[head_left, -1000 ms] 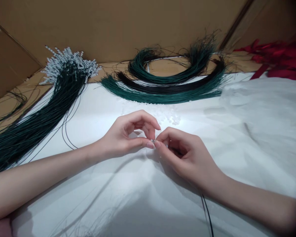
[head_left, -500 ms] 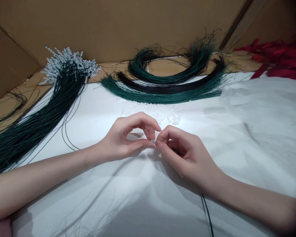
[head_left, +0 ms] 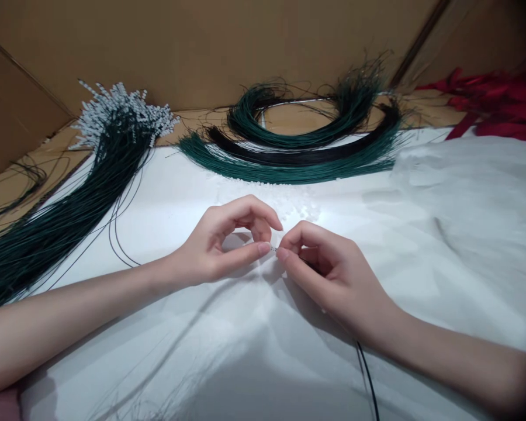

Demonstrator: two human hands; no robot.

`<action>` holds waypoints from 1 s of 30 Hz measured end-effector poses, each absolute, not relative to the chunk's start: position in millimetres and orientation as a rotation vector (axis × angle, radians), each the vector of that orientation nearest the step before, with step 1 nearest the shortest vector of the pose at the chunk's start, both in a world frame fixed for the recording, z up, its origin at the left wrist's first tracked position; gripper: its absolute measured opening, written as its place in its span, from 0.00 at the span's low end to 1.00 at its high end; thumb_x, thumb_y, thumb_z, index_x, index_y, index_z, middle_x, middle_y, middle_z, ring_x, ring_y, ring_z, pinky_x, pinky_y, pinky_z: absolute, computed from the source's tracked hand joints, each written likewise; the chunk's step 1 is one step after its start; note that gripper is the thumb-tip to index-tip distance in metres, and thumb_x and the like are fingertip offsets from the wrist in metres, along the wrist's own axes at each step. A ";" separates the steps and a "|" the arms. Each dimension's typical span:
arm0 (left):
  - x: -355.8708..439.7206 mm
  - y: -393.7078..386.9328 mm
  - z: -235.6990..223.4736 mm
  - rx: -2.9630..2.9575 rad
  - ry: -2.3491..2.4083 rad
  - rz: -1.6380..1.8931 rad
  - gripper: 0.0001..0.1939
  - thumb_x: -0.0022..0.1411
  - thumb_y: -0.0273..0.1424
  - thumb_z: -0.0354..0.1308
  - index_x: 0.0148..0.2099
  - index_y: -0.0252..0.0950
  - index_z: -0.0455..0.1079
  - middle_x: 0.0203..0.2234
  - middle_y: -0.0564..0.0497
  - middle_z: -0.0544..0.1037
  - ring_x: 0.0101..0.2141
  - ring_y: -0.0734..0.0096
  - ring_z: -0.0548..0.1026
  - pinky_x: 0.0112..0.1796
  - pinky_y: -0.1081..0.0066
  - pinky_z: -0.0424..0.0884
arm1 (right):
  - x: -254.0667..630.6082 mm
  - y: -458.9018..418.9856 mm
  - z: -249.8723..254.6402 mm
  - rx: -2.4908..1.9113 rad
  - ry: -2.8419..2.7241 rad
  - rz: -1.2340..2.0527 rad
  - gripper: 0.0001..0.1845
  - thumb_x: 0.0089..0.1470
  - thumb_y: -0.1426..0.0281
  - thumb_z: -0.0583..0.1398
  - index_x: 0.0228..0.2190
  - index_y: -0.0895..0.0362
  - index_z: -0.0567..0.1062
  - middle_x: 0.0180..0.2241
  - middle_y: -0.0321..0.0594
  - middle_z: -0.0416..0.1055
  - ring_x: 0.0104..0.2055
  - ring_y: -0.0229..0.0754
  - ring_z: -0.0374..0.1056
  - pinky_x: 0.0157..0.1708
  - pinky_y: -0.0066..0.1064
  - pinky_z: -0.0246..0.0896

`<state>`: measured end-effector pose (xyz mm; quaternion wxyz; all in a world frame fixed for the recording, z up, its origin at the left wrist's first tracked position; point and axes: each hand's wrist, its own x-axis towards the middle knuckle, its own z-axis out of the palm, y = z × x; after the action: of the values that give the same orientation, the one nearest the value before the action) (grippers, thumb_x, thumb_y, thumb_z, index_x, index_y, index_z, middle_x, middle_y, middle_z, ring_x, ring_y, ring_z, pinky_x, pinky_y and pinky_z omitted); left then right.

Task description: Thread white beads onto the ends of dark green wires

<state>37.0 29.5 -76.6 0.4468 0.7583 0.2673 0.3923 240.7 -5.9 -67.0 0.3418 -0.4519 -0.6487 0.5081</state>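
Left fingertips point(head_left: 263, 248): thumb and a bent finger pinched at a tiny speckled piece point(head_left: 273, 249), index finger arched free above.
Right fingertips point(head_left: 282, 254): thumb and index closed on its other end.
Speckled piece: between the hands, over the white sheet point(head_left: 228, 351).
Left hand point(head_left: 210, 242): looped open behind the pinch.
Right hand point(head_left: 337, 269): curled, dark strand point(head_left: 312, 267) at the palm.
Forearms point(head_left: 105, 292): slanting inward.

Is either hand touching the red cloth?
No, the left hand and right hand are close together mid-table, while the red cloth lies apart at far right.
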 end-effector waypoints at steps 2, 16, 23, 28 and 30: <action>36.8 29.4 -77.3 1.875 0.654 0.971 0.12 0.61 0.22 0.63 0.47 0.34 0.70 0.31 0.50 0.73 0.33 0.72 0.72 0.37 0.70 0.71 | 239.1 -5.1 -67.0 -1.181 -1.669 1.332 0.07 0.57 0.73 0.58 0.27 0.57 0.67 0.22 0.28 0.59 0.21 0.29 0.53 0.19 0.25 0.47; 38.0 28.0 -76.1 1.837 0.632 0.939 0.12 0.61 0.24 0.63 0.47 0.36 0.70 0.31 0.50 0.75 0.33 0.72 0.74 0.36 0.71 0.72 | 237.7 -5.8 -65.3 -1.169 -1.729 1.258 0.04 0.51 0.77 0.58 0.29 0.57 0.72 0.17 0.25 0.53 0.19 0.30 0.49 0.18 0.26 0.42; 34.0 35.3 -75.1 1.916 0.703 0.978 0.09 0.64 0.29 0.60 0.47 0.36 0.70 0.31 0.50 0.74 0.32 0.71 0.74 0.36 0.70 0.71 | 237.8 -4.2 -64.8 -1.161 -1.750 1.299 0.06 0.53 0.75 0.57 0.25 0.57 0.69 0.19 0.28 0.57 0.21 0.31 0.51 0.20 0.26 0.45; 30.6 53.0 -74.7 2.266 1.035 1.038 0.04 0.62 0.28 0.60 0.40 0.35 0.73 0.33 0.50 0.76 0.33 0.70 0.70 0.37 0.69 0.66 | 239.3 -5.5 -66.7 -1.184 -1.767 1.281 0.08 0.58 0.72 0.56 0.26 0.57 0.70 0.21 0.30 0.60 0.23 0.32 0.53 0.22 0.27 0.48; 31.2 58.9 -75.7 2.405 1.109 0.948 0.04 0.62 0.28 0.60 0.39 0.35 0.74 0.34 0.49 0.76 0.34 0.68 0.70 0.38 0.67 0.64 | 238.9 -5.4 -67.2 -1.183 -1.770 1.283 0.08 0.58 0.72 0.56 0.26 0.57 0.70 0.21 0.30 0.60 0.23 0.32 0.53 0.22 0.27 0.48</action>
<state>31.2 58.9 -75.7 0.1634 0.8434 0.3890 0.3325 238.9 -5.4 -67.2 0.3221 -0.4507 -0.6741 0.4886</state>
